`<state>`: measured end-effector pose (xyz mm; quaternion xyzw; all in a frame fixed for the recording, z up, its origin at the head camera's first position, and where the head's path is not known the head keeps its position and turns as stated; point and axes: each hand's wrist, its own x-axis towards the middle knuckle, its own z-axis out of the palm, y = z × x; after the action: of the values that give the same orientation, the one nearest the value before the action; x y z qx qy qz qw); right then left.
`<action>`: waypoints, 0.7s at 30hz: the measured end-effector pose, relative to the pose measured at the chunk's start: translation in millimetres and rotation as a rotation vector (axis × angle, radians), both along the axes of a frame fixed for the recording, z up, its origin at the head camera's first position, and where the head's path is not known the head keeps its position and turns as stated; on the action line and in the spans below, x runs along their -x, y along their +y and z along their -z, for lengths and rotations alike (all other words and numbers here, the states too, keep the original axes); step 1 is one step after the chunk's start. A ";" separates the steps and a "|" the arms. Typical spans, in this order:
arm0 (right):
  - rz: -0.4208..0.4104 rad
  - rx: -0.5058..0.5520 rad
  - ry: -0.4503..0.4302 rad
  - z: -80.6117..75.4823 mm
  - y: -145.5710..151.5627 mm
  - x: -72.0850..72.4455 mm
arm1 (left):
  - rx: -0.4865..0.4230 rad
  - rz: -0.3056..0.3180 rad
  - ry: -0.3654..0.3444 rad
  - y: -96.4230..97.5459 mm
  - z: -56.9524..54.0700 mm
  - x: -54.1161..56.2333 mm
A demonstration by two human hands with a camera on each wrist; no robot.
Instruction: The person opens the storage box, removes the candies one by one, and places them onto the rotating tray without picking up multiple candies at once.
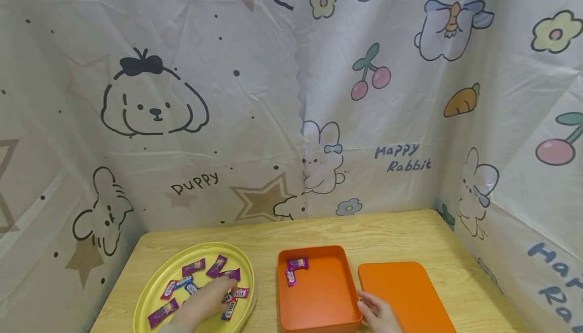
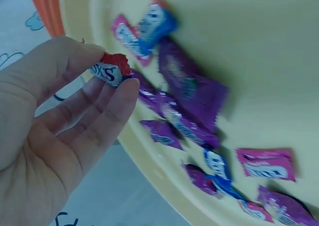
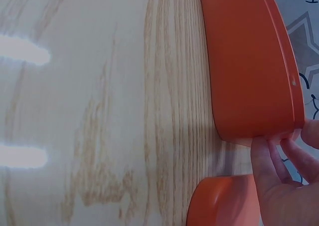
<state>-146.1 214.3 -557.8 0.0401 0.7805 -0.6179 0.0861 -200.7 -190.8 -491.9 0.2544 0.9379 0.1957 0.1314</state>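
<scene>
My left hand is over a round yellow tray and pinches a small wrapped candy between thumb and fingertip. Its wrapper is red, white and dark blue. Around that hand on the tray lie several other wrapped candies, among them a large purple one and a pink one. At the right wall of an open orange box, my right hand grips the edge, with fingers against the outer side and one digit at the rim. Inside the box are a purple candy and a pink candy.
An orange lid lies flat on the wooden table, just right of the box. Printed white curtain hangs behind the table and along both sides. The tray stands left of the box, with a narrow gap between them.
</scene>
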 end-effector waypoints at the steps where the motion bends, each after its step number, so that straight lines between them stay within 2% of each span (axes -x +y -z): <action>1: 0.000 0.004 -0.002 0.1 0.0 -0.3 | -0.001 0.004 -0.014 -2.5 1.9 -1.0; 4: -0.003 0.013 -0.007 0.7 0.2 -0.4 | 0.025 -0.010 -0.053 -8.4 6.8 -4.1; 6: -0.006 0.014 -0.007 1.4 0.3 0.0 | 0.048 -0.047 -0.100 -10.5 8.4 -6.1; 10: -0.007 0.014 -0.005 2.2 0.5 0.8 | 0.094 -0.146 -0.235 -11.6 8.1 -10.5; 13: -0.008 0.019 -0.005 2.1 0.4 0.7 | 0.068 -0.185 -0.311 -12.5 7.1 -16.0; 17: -0.007 0.011 0.002 2.1 0.2 0.0 | 0.013 -0.190 -0.333 -13.7 7.7 -23.6; 21: 0.000 0.000 0.008 2.6 0.4 0.3 | 0.038 -0.253 -0.322 -11.5 8.2 -29.1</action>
<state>-146.3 214.7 -560.4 0.0374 0.7808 -0.6182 0.0830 -171.6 -202.4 -500.1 0.0977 0.9328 0.2309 0.2588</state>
